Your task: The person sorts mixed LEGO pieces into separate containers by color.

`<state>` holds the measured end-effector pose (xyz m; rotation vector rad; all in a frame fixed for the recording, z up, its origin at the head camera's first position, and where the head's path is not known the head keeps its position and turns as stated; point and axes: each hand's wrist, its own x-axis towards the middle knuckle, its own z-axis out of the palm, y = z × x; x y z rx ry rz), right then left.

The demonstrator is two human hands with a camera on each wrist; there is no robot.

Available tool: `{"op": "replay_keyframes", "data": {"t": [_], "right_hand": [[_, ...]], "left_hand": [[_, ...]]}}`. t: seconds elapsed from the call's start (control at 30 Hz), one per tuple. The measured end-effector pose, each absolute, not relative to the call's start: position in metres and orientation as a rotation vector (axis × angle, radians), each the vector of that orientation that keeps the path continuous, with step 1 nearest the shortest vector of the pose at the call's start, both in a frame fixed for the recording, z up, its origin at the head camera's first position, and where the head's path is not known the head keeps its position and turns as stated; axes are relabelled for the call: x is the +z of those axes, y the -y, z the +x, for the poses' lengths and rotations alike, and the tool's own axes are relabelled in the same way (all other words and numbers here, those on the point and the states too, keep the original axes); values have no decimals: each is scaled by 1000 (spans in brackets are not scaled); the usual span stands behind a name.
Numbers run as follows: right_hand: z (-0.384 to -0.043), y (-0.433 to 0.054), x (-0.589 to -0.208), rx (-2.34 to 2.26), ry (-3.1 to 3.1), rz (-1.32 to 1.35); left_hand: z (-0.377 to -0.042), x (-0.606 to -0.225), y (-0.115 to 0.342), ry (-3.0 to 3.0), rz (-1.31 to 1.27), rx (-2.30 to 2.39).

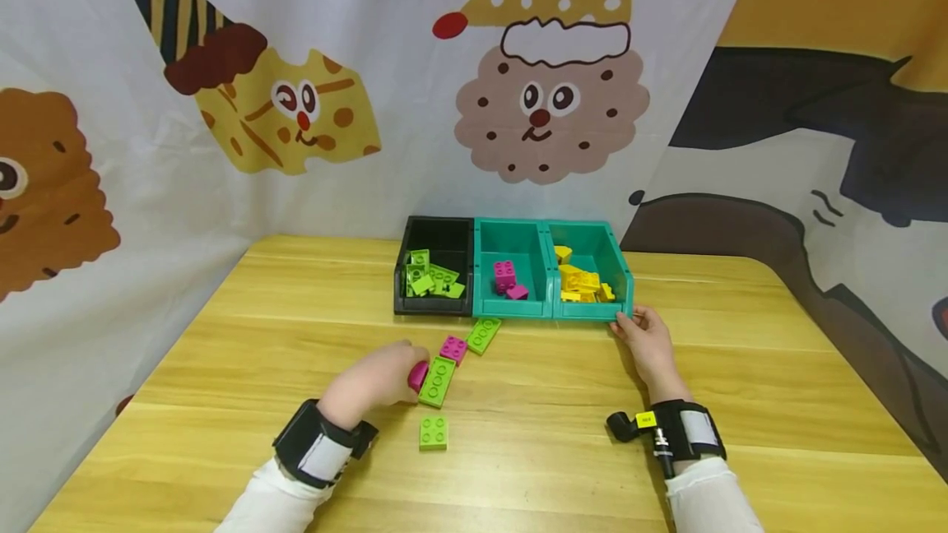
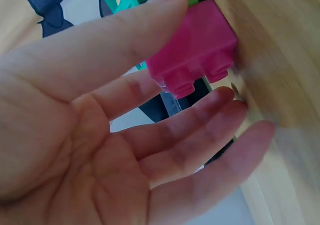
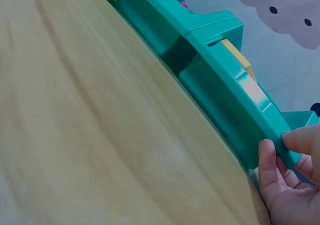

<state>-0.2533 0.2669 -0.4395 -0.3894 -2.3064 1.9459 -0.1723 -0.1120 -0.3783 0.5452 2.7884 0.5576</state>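
My left hand (image 1: 379, 377) pinches a magenta toy brick (image 2: 197, 42) between thumb and index finger, low over the table; the other fingers stay loosely bent. Touching or close beside that brick is a long green brick (image 1: 438, 382). Another magenta brick (image 1: 453, 349) and a second long green brick (image 1: 484, 336) lie beyond it, and a square green brick (image 1: 433, 433) lies nearer. My right hand (image 1: 652, 348) grips the front right corner of the right teal bin (image 3: 225, 115) between thumb and fingers.
A black bin (image 1: 433, 305) with several green bricks stands left of the middle teal bin (image 1: 511, 308), which holds magenta bricks. Yellow bricks (image 1: 581, 280) lie in the right teal bin. Behind the wooden table (image 1: 533, 451) hangs a printed cloth (image 1: 415, 146).
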Motion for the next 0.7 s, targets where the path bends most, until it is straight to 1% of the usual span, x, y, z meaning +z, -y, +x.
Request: {"op": "replay_keyframes", "data": {"t": [0.43,0.7], "right_hand": [[-252,-268,-439,1953,2302,-362],[-253,-267,-440,1960,2294,-376]], "left_hand": [[-176,-377,113,-2801,590,612],[-179,-372,123,-2834,636,689]]}}
